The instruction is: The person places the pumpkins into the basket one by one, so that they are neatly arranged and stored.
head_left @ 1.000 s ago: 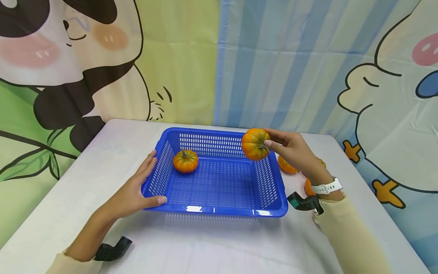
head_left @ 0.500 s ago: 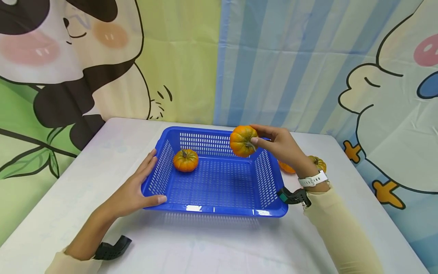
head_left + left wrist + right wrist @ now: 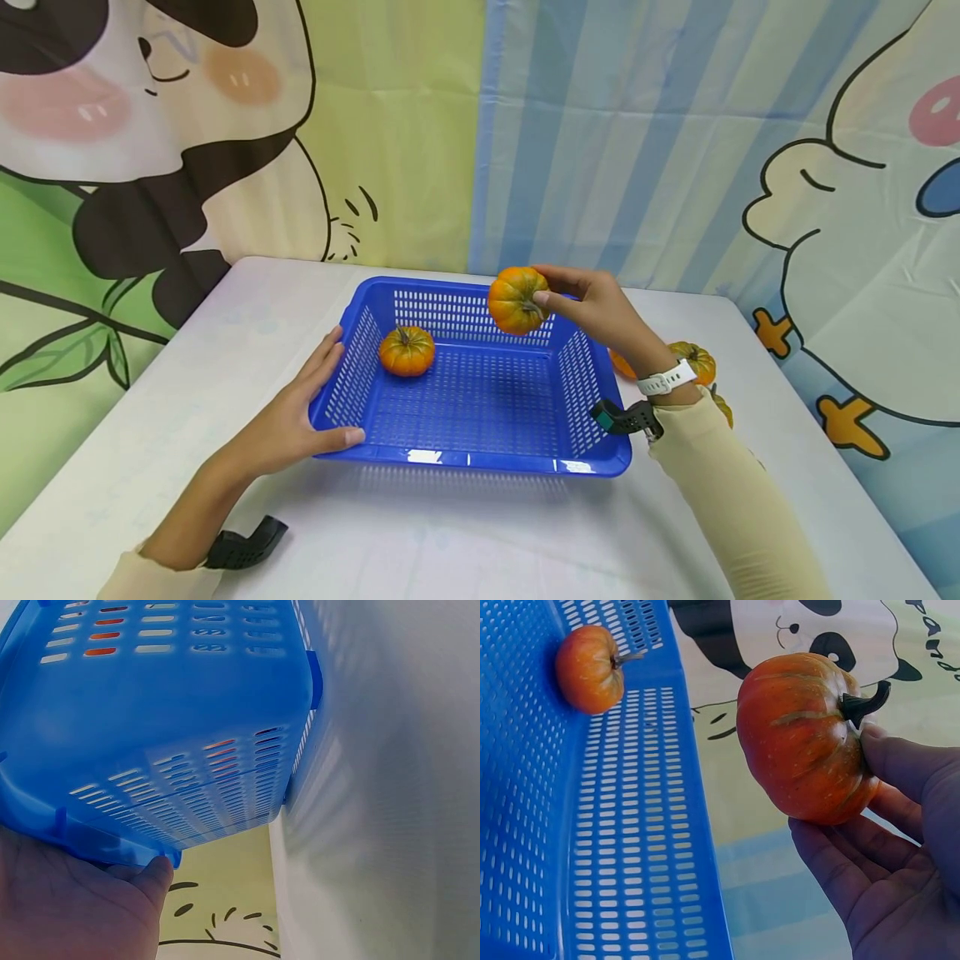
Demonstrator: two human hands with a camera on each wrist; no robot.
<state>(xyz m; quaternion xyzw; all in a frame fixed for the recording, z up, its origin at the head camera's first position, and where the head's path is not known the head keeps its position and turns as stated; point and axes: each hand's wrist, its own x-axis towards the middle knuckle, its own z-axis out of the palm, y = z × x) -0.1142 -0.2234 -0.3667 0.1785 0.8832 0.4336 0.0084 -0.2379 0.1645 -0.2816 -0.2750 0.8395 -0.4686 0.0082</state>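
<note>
In the head view a small orange pumpkin [image 3: 517, 302] is raised over the back right part of a blue plastic basket [image 3: 465, 458]. My right hand [image 3: 592, 304] pinches it near the stem, thumb on one side and fingers around the other. The right wrist view shows this pumpkin [image 3: 802, 742] with its dark curved stem by the thumb. A second pumpkin [image 3: 407, 351] sits inside the basket, at the left. My left hand [image 3: 288, 421] grips the basket's left rim, thumb over the front corner and fingers along the outer side. The left wrist view shows this hand [image 3: 82, 900] at the rim.
More pumpkins [image 3: 693, 360] lie on the white table [image 3: 480, 542] right of the basket, partly hidden behind my right arm. A cartoon-printed curtain [image 3: 405, 142] hangs behind the table.
My right hand has carried the pumpkin leftward and slightly up, from the basket's right edge to over its inside. The left hand and basket have stayed in place.
</note>
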